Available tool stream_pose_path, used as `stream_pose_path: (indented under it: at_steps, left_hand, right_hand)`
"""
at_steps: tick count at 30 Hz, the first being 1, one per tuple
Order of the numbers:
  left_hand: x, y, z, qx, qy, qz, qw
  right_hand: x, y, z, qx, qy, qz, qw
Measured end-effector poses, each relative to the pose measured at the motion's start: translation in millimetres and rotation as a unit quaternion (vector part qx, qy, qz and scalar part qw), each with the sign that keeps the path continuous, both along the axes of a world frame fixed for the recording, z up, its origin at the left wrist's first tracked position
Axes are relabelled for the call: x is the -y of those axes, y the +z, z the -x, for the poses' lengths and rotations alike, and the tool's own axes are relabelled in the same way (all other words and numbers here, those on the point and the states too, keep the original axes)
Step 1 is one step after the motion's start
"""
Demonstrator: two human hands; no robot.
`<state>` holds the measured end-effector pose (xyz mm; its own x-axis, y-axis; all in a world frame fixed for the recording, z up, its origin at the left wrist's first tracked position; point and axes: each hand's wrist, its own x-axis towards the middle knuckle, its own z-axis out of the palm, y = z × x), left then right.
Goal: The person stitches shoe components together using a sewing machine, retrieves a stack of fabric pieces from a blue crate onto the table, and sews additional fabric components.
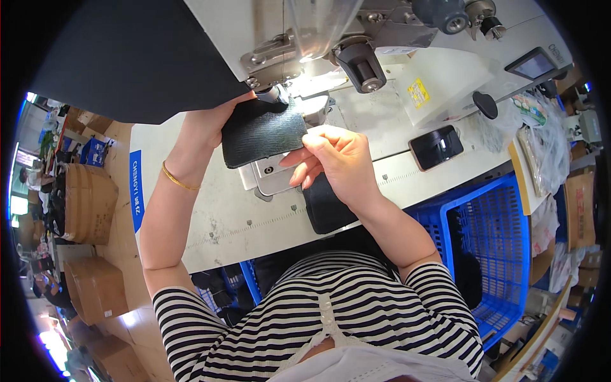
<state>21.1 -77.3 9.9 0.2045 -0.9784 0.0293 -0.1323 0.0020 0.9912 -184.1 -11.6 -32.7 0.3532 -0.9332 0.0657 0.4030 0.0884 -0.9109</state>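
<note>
Both hands hold a dark ribbed piece of fabric (262, 132) flat on the metal plate (275, 173) of a sewing machine (305, 38). Her left hand (207, 127) grips the far left edge of the fabric, close under the needle area, fingers closed on it; a thin gold bracelet (178, 180) sits on that wrist. Her right hand (331, 162) pinches the right edge of the same fabric between thumb and fingertips, the other fingers curled beneath. More dark fabric (326, 207) hangs off the near edge of the white table (242, 223), just below the right hand. To the right on the table lies a black phone (436, 146), with a small screen (533, 65) farther right. A blue plastic crate (490, 248) stands below the table on the right, near the striped shirt (331, 312). Cardboard boxes (95, 286) stand on the floor at the left
</note>
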Motion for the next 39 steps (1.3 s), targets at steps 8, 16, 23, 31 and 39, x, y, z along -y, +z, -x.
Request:
stream_pose_path:
  at_steps: [8, 16, 23, 31, 39]
  left_hand:
    - [12, -9, -13, -0.004, -0.045, -0.035, 0.998]
    - [-45, -7, 13, 0.436, 0.078, 0.363, 0.82]
    - [-63, -11, 9, 0.271, -0.169, 0.325, 0.89]
    - [-71, -25, 17, 0.514, -0.096, 0.521, 0.675]
    - [-69, -24, 16, 0.531, -0.107, 0.551, 0.635]
  right_hand:
    - [-4, -2, -1, -0.003, -0.008, 0.002, 1.0]
    - [-3, -6, -6, -0.029, -0.02, 0.04, 0.999]
    - [-10, -16, -10, -0.054, -0.039, 0.07, 0.995]
    - [-24, -26, -18, 0.086, 0.014, 0.036, 0.996]
    - [-31, -20, -21, 0.108, 0.042, 0.028, 0.993]
